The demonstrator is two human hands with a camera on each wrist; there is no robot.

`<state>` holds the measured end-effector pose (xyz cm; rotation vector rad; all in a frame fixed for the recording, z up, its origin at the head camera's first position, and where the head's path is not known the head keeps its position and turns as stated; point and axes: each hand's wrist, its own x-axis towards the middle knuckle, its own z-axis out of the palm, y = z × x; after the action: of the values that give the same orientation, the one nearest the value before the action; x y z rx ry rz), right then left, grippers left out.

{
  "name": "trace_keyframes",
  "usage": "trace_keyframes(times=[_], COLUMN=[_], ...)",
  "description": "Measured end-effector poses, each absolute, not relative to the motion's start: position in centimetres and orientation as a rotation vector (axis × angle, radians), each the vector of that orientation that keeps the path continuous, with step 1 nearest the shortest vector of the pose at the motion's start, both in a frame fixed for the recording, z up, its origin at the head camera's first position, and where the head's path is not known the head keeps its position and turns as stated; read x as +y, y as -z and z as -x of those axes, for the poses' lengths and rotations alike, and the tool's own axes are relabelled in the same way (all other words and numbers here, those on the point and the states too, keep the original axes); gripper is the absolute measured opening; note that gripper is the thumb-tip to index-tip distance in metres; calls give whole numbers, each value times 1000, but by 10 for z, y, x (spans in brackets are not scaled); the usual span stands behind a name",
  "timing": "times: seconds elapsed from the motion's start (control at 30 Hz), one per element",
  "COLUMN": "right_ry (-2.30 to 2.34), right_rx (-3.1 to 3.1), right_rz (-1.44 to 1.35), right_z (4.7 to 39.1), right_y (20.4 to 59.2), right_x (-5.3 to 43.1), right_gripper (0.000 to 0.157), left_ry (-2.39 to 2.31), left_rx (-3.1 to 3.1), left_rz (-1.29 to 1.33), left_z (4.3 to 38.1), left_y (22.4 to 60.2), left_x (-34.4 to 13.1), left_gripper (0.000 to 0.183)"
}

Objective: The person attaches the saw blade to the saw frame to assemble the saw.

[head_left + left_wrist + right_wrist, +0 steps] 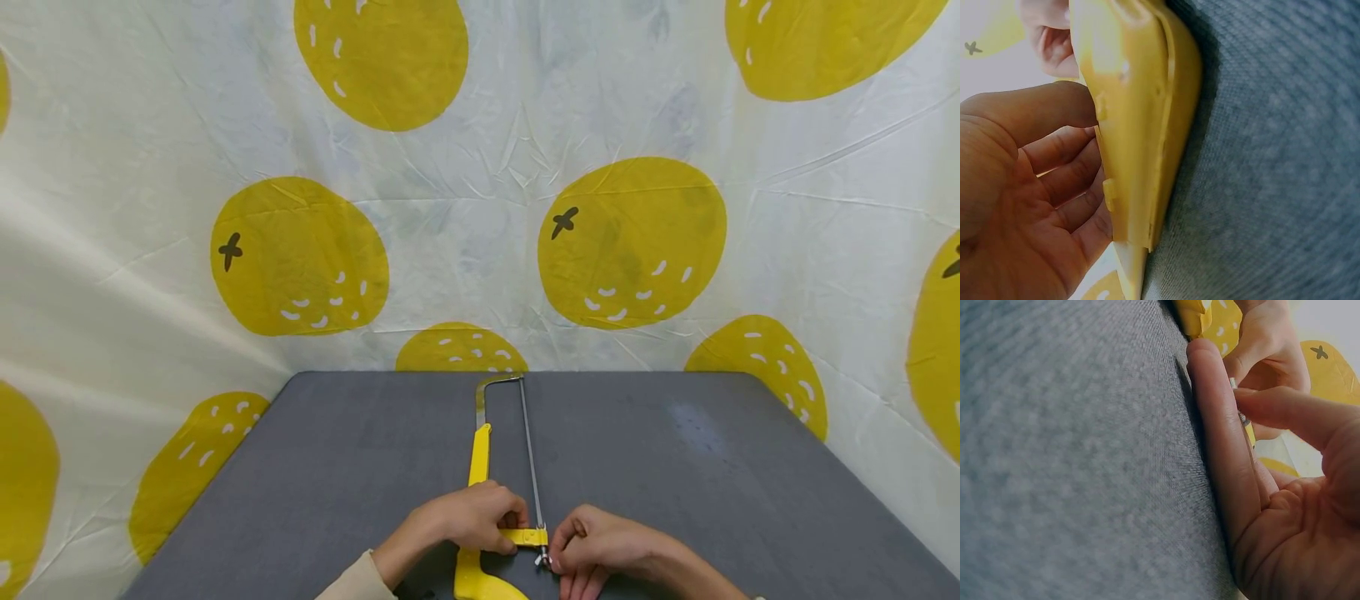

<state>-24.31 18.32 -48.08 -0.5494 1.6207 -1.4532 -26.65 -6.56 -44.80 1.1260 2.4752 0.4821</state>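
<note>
A yellow hacksaw lies on the dark grey table, its handle toward me and its curved metal end at the far edge. Its thin blade runs along the right side. My left hand holds the short yellow arm of the frame near the handle, thumb on the near side. In the left wrist view the yellow frame stands between that hand and the table cloth. At the blade's near end sits a small metal wing nut. My right hand pinches it with thumb and index finger; its other fingers rest on the table.
The grey padded table has a pale smudge at the right. A white cloth with yellow fruit shapes hangs behind and at both sides. A small dark object shows at the bottom edge, left of the handle.
</note>
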Motion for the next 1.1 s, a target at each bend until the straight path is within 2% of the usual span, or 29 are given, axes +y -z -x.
trace_keyframes(times=[0.3,1.1], right_ry=[1462,1461], right_rx=[1642,1557], right_rz=[511,539], right_z=[242,244], right_y=[482,474], right_x=[181,186], right_gripper=[16,23], left_ry=[-494,-501], left_rx=[2461,2461], left_rz=[-1117,-1088], left_z=[267,268], left_y=[448,446], left_x=[-65,-64], left_gripper=[13,11])
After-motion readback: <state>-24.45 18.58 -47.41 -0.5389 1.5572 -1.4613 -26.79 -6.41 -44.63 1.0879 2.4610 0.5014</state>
